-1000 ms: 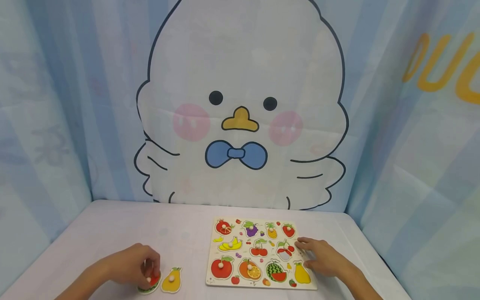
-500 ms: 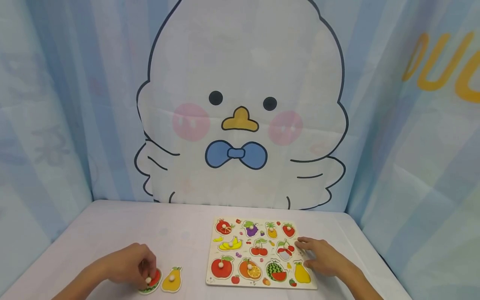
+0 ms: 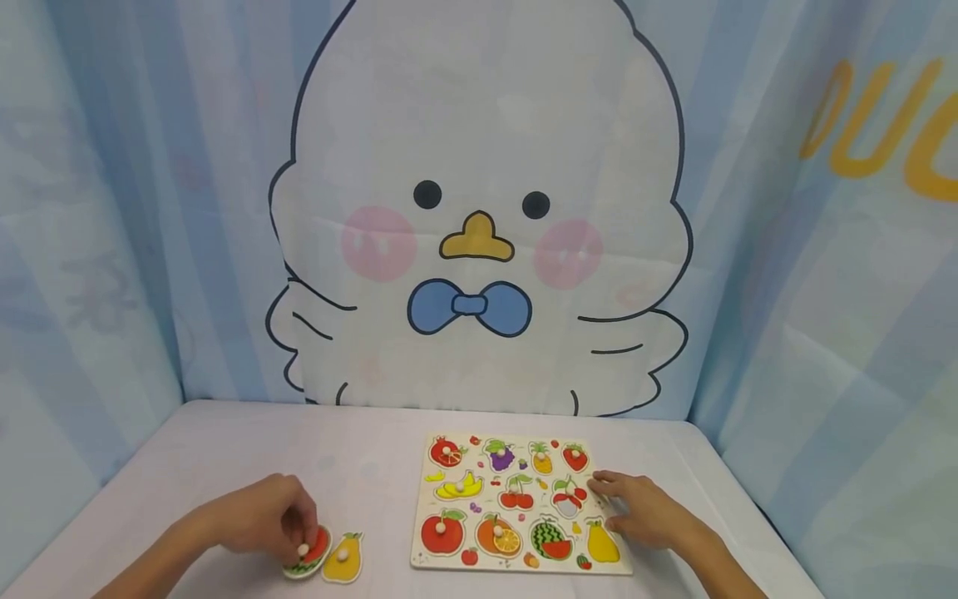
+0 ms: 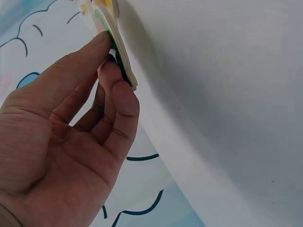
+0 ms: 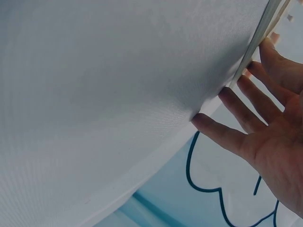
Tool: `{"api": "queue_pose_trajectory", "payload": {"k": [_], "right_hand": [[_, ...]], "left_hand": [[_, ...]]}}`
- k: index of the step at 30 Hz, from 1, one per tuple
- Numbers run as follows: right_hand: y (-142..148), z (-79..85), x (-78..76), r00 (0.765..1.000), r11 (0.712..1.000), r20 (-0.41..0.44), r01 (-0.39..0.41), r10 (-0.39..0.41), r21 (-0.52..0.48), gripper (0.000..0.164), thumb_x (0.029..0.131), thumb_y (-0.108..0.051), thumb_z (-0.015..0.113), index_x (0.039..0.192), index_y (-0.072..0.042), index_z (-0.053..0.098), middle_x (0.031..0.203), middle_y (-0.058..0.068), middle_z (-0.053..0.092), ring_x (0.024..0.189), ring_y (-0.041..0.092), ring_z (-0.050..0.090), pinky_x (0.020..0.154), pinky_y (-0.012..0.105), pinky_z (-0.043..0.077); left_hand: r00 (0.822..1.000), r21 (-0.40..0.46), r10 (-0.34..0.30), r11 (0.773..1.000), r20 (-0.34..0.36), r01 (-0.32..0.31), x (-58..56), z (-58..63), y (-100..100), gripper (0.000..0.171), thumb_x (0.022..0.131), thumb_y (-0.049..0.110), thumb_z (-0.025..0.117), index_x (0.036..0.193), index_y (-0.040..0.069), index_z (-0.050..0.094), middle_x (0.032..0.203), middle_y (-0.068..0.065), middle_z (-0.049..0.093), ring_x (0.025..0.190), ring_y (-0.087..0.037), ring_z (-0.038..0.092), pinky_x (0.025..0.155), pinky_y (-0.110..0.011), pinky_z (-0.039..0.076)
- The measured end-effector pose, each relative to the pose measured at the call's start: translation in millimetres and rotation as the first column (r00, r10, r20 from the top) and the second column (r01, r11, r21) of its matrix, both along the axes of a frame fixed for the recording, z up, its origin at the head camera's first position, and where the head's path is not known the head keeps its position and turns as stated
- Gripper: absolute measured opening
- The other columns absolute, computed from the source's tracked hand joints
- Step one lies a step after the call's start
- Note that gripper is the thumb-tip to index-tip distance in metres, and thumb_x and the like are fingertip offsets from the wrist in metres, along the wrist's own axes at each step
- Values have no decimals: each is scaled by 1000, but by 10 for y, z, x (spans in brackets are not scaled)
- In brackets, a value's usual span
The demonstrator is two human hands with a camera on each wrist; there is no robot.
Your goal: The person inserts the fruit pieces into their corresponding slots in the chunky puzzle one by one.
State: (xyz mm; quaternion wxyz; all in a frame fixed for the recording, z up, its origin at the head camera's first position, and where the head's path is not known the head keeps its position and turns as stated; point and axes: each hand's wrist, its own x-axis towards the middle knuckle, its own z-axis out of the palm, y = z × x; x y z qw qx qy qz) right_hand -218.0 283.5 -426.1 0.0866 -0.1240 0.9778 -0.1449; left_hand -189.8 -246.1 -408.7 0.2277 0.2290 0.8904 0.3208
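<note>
My left hand [image 3: 265, 516] pinches a round watermelon puzzle piece [image 3: 318, 549] with a small knob; the left wrist view shows the piece [image 4: 121, 54] edge-on between thumb and fingers. Just to its right lies a yellow pear puzzle piece [image 3: 343, 559], knob up, on the white table. A wooden fruit puzzle board [image 3: 524, 565] sits farther right, with printed watermelon and pear pictures along its front row. At the board's right edge rests my right hand [image 3: 644, 509], fingers spread. In the right wrist view its thumb [image 5: 267, 47] touches the board edge [image 5: 258, 40].
Knobbed fruit pieces such as the apple [image 3: 441, 533], orange [image 3: 498, 537] and bananas [image 3: 460, 487] sit in the board. The white tabletop [image 3: 374, 457] ends at a backdrop curtain [image 3: 479, 358] with a cartoon duck. Striped curtains [image 3: 838, 333] flank both sides.
My left hand shifts slightly up and to the right with the watermelon piece, which now overlaps the pear piece's edge in view. My right hand stays at the board.
</note>
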Motion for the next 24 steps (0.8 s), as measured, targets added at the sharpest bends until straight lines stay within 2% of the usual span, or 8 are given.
{"api": "queue_pose_trajectory", "payload": {"k": [8, 12, 24], "right_hand": [[5, 8, 2, 1000, 1000, -1, 8, -8, 13, 58, 77, -17, 79, 131, -14, 60, 141, 5, 51, 127, 38, 46, 102, 60, 34], [5, 4, -1, 1000, 1000, 6, 14, -14, 5, 57, 77, -16, 79, 131, -14, 60, 141, 4, 51, 127, 37, 45, 102, 59, 35], [-13, -3, -16, 1000, 999, 1, 24, -24, 24, 58, 76, -19, 79, 131, -15, 60, 141, 3, 51, 127, 38, 45, 101, 60, 34]], "left_hand": [[993, 51, -112, 992, -38, 114, -112, 80, 193, 17, 71, 6, 79, 76, 18, 68, 70, 3, 62, 62, -6, 52, 57, -21, 46], [986, 50, -152, 987, -63, 155, -163, 102, 313, 19, 70, 4, 79, 75, 18, 68, 69, 4, 61, 62, -4, 52, 58, -21, 47], [985, -19, -166, 986, -54, 165, -271, 149, 638, 19, 72, 4, 78, 75, 20, 69, 70, 6, 63, 63, -6, 52, 60, -21, 47]]}}
